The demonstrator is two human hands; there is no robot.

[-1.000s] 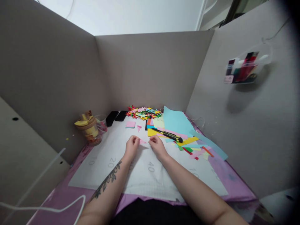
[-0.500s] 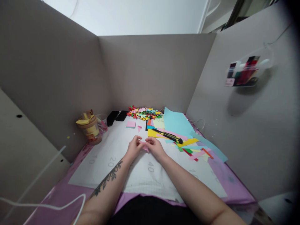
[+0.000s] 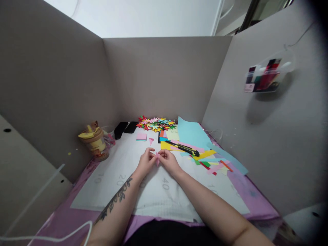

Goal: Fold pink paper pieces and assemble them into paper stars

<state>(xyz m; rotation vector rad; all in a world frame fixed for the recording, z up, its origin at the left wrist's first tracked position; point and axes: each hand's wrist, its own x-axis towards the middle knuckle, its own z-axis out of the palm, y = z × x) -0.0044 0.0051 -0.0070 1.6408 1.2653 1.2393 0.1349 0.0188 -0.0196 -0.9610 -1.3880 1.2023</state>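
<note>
Between my two hands is a small folded piece of pink paper (image 3: 157,159), pointed at top and bottom and partly covered by fingers. My left hand (image 3: 147,161) pinches its left side with thumb and fingers. On its right side my right hand (image 3: 168,162) holds it the same way. Just beyond the hands lies another small folded pink paper piece (image 3: 151,140). Left of that sits a stack of square paper (image 3: 141,137) with pink on top. A black and yellow utility knife (image 3: 184,148) rests on coloured paper to the right.
Many folded paper stars (image 3: 156,124) are heaped at the back. Two black phones (image 3: 131,127) lie left of them, near a yellow-lidded cup (image 3: 96,141). Light blue sheets (image 3: 193,135) and paper strips (image 3: 205,164) cover the right side. Grey partitions (image 3: 166,75) enclose the table.
The folded pink paper has turned between my fingers and now shows a more upright, pointed shape. Both hands keep their pinch. The camera view has shifted slightly.
</note>
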